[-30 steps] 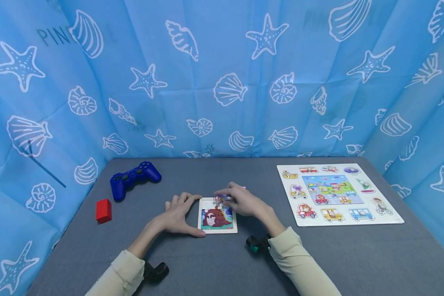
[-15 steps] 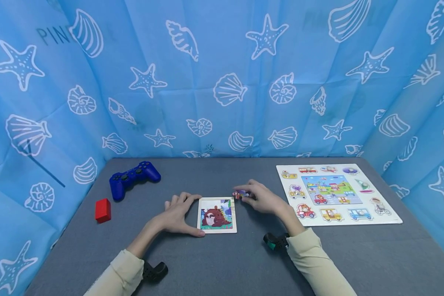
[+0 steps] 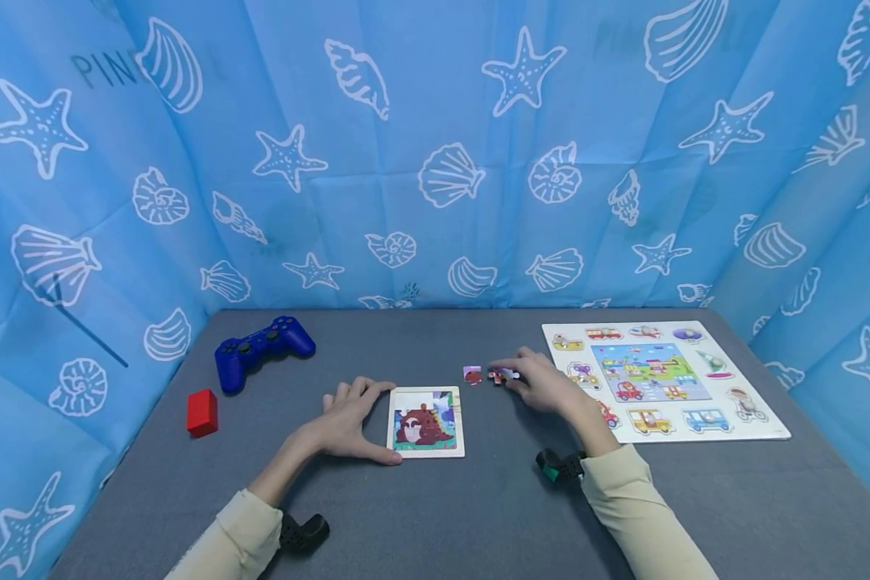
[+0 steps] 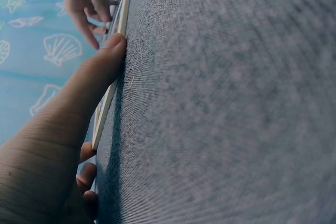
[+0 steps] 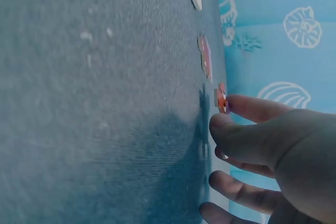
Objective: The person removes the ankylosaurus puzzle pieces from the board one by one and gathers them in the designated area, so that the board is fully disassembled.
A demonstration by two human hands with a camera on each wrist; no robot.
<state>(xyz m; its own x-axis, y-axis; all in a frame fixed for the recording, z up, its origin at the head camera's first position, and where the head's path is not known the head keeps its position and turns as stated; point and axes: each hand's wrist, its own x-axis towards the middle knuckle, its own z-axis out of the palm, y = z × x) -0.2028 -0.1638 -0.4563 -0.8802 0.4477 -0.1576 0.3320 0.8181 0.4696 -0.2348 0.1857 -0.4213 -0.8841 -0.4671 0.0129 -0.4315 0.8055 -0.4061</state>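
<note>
A small wooden jigsaw puzzle tray (image 3: 428,453) lies mid-table in the head view, its picture partly filled with a dark red spiny creature. My left hand (image 3: 348,423) holds it at the left side, thumb on the near corner and index finger at the far one. The left wrist view shows the thumb (image 4: 113,45) against the tray's edge. Right of the tray, my right hand (image 3: 544,383) pinches a jigsaw piece (image 5: 221,99) between thumb and finger, just above the cloth. One loose jigsaw piece (image 3: 473,375), red and purple, lies between tray and right hand.
A white vehicle puzzle board (image 3: 689,433) lies at the right, close to the right hand. At the far left are a blue game controller (image 3: 264,348) and a red block (image 3: 202,413). A blue seashell curtain (image 3: 435,242) hangs behind the grey table.
My right hand has moved right from over the tray, carrying the pinched jigsaw piece and uncovering the loose one. The left hand stays in place on the tray.
</note>
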